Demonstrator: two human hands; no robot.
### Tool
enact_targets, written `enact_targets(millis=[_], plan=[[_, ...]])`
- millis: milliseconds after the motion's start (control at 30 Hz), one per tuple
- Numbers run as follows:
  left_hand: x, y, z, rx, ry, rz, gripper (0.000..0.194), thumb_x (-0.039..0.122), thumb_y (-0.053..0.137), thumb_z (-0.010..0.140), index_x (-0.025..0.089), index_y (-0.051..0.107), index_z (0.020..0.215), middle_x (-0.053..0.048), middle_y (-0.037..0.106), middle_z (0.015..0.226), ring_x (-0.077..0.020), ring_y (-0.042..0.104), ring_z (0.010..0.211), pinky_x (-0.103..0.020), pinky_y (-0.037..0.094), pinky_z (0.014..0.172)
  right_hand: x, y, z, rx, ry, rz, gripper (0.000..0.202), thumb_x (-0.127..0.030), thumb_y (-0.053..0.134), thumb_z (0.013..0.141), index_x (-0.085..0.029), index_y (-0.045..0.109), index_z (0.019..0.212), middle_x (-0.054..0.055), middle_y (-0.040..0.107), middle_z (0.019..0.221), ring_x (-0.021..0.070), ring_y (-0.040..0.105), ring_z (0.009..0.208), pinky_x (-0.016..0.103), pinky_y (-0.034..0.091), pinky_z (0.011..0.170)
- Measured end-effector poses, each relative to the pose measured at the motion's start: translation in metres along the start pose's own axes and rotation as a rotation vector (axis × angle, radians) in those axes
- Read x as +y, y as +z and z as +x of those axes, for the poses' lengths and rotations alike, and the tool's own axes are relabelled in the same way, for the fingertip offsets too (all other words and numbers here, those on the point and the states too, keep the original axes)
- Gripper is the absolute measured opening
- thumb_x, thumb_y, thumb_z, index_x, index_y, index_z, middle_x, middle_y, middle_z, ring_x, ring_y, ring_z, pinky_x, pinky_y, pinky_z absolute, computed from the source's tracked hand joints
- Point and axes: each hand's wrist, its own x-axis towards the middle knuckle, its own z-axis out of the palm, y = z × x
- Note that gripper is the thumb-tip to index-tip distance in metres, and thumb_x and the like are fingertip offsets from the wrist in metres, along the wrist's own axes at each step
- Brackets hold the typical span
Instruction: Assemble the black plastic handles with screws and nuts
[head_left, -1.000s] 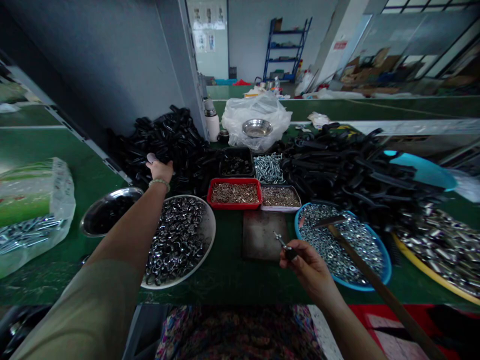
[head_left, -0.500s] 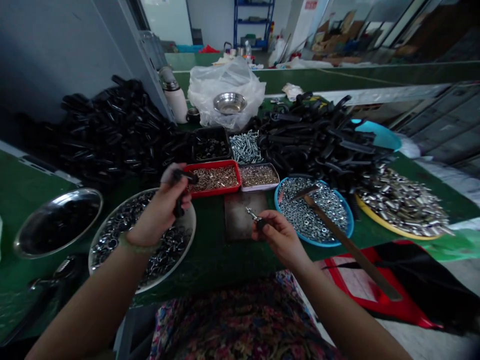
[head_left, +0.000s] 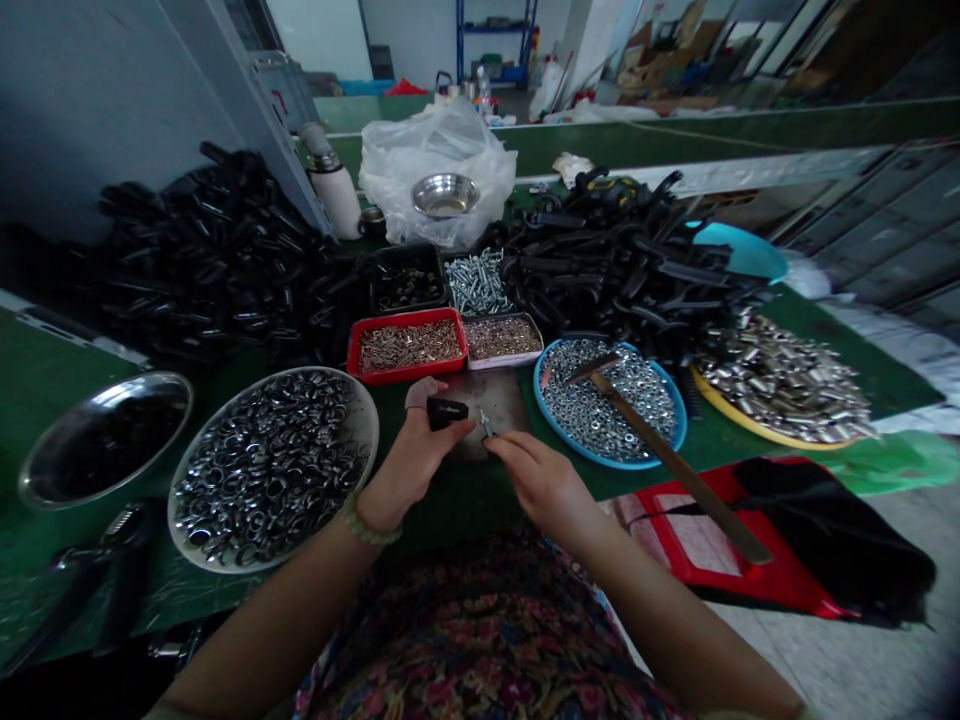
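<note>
My left hand (head_left: 415,447) grips a black plastic part (head_left: 448,413) between thumb and fingers, over the left edge of a flat metal plate (head_left: 506,393). Close beside it, my right hand (head_left: 541,477) pinches a small silvery bolt-like piece (head_left: 486,423), which points up and away from me. The black part and the metal piece are near each other; a narrow gap shows between them. Behind the hands stand a red tray (head_left: 407,375) of small brass-coloured pieces and a white tray (head_left: 504,358) of tiny fasteners.
A hammer (head_left: 675,465) lies across the blue basin (head_left: 645,462) of nuts. Left is a bowl of metal rings (head_left: 274,470); beyond it, a steel bowl (head_left: 45,490). Black parts are heaped at back left (head_left: 225,250) and back right (head_left: 607,260). A yellow basin (head_left: 750,430) holds metal cylinders.
My left hand has moved right and down from the red tray to beside my right hand, bringing the black part. My right hand has shifted slightly left. The camera view has shifted slightly.
</note>
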Motion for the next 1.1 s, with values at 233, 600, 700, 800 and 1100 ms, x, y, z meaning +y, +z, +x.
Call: enact_targets(millis=[233,600,700,800,1100], plan=[[0.001,0.007,-0.009,-0.224,-0.19,-0.253,0.044,0.027,0.073,0.07,0.022,0.044,0.103,0.006,0.049,0.072,-0.007,0.046,0.056,-0.018,0.037,0.048,0.002,0.007,-0.006,0.03,0.067,0.193,0.037,-0.008,0.041,0.089,-0.02,0.058,0.119,0.011,0.066,0.112,0.0196,0.064,0.102,0.033,0.054,0.086],[-0.004,-0.01,-0.006,-0.582,-0.121,-0.029,0.04,0.029,0.072,0.076,0.023,0.049,0.108,0.001,0.057,0.09,-0.0069,0.049,0.063,-0.02,0.038,0.056,0.008,-0.01,-0.011,-0.189,0.387,0.91,0.019,-0.015,0.049,0.091,-0.02,0.059,0.107,0.002,0.069,0.086,0.0124,0.068,0.082,0.028,0.053,0.079],[-0.002,-0.012,-0.011,-0.594,-0.03,0.066,0.041,0.029,0.072,0.076,0.023,0.051,0.11,0.0,0.056,0.097,-0.0113,0.054,0.077,-0.024,0.043,0.069,0.005,-0.007,-0.01,-0.195,0.502,1.194,0.016,-0.026,0.056,0.091,-0.019,0.055,0.106,0.001,0.068,0.085,0.0119,0.069,0.076,0.028,0.055,0.073],[0.0,-0.012,-0.015,-0.609,0.048,0.119,0.046,0.027,0.076,0.072,0.023,0.05,0.11,-0.001,0.056,0.101,-0.0165,0.056,0.092,-0.029,0.044,0.083,0.003,-0.002,-0.008,-0.18,0.556,1.468,0.04,-0.036,0.069,0.082,-0.023,0.044,0.111,-0.001,0.069,0.089,0.0121,0.07,0.07,0.028,0.057,0.065],[-0.017,-0.008,-0.018,-0.436,0.094,-0.015,0.041,0.027,0.076,0.072,0.022,0.052,0.105,0.002,0.055,0.09,-0.0112,0.054,0.076,-0.023,0.045,0.069,-0.001,0.002,-0.002,-0.076,0.631,1.539,0.023,-0.03,0.07,0.083,-0.018,0.058,0.098,-0.001,0.07,0.079,0.0103,0.07,0.062,0.021,0.057,0.059]])
